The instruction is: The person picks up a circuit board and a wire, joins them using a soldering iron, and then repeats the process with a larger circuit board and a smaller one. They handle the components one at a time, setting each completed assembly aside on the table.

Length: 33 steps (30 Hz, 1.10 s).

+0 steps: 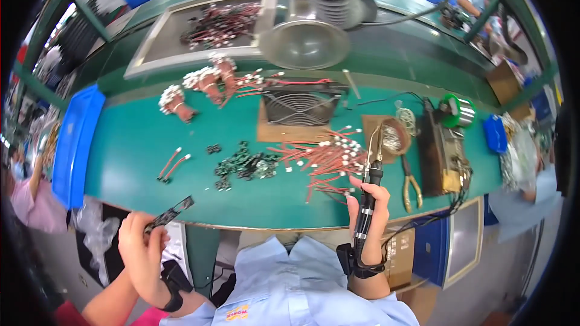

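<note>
My left hand (pixel 140 250) is off the bench's front edge at the left, its fingers closed on a narrow black strip (pixel 172 212) that looks like a row of small parts. In my right hand (pixel 378 211) is a black soldering iron (pixel 365 220), held upright with its metal end pointing away. Beyond that hand, many red wires (pixel 320 156) with white connectors lie in a loose heap. Left of them is a pile of small dark components (pixel 246 168). Two red wires (pixel 171 165) with dark ends lie apart, nearer my left hand.
Behind the wires stands a black fan (pixel 302 105), under a flared metal hood (pixel 305 45). At right are yellow-handled pliers (pixel 411 190), a round pot (pixel 394 137), a solder spool (pixel 460 111) and a dark box (pixel 432 148). A blue bin (pixel 77 145) edges the left. Another person's forearm (pixel 112 302) shows lower left.
</note>
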Available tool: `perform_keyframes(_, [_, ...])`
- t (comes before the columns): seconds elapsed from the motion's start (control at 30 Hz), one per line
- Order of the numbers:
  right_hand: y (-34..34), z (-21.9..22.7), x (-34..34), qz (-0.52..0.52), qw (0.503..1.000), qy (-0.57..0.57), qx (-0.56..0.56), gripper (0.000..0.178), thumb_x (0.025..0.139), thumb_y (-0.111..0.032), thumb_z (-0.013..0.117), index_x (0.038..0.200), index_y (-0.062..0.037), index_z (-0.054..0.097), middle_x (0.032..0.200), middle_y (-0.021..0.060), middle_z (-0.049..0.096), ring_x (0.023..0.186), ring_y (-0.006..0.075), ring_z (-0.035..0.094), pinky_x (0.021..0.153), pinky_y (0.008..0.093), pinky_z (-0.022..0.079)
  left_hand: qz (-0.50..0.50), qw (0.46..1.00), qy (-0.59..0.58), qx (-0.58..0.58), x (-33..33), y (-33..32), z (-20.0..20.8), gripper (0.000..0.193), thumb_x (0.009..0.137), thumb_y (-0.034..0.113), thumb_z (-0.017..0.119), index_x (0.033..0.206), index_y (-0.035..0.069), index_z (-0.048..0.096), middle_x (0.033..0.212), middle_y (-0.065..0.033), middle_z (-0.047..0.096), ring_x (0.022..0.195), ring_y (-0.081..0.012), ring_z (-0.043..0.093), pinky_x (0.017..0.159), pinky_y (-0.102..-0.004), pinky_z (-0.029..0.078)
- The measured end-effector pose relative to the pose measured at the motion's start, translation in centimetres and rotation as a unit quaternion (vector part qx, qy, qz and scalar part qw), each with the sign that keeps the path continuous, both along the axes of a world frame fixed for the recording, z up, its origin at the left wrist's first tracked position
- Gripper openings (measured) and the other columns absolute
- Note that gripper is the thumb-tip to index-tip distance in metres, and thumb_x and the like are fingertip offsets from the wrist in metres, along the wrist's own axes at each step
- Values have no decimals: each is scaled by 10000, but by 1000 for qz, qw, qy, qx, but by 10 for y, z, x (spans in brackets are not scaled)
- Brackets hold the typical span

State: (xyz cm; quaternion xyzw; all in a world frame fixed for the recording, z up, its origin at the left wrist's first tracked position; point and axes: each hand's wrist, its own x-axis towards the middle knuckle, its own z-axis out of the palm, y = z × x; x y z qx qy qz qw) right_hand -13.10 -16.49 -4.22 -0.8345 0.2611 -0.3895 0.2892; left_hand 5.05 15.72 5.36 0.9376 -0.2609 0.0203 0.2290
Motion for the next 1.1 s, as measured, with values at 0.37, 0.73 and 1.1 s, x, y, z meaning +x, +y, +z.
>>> perform_keyframes(0.37, [1, 22, -30, -81, 966, -84, 229, 367, 860, -225, 560, 1156, -49, 434, 913, 105, 609, 873, 180, 521, 835, 310, 379, -81, 682, 518, -510, -20, -145, -20, 135, 911, 76, 465, 1036, 26, 456, 963, -106, 596, 921, -198, 604, 731, -299, 515])
perform_keyframes(0.73, [43, 36, -77, 24, 992, -123, 30, 632, 723, -428, 689, 1171, -42, 467, 679, 12, 607, 679, 138, 586, 781, 337, 358, -95, 703, 515, -482, -37, -166, -50, 54, 881, 73, 548, 852, 42, 514, 829, 0, 581, 767, -46, 523, 648, -189, 415])
perform_keyframes(1.1, [44, 56, -55, 251, 968, -1, 2, 397, 644, -269, 727, 988, -99, 623, 608, -49, 597, 549, 111, 581, 773, 324, 330, -89, 711, 497, -490, -38, -158, -53, 56, 863, 39, 565, 834, 24, 519, 787, 14, 570, 699, -30, 492, 627, -180, 390])
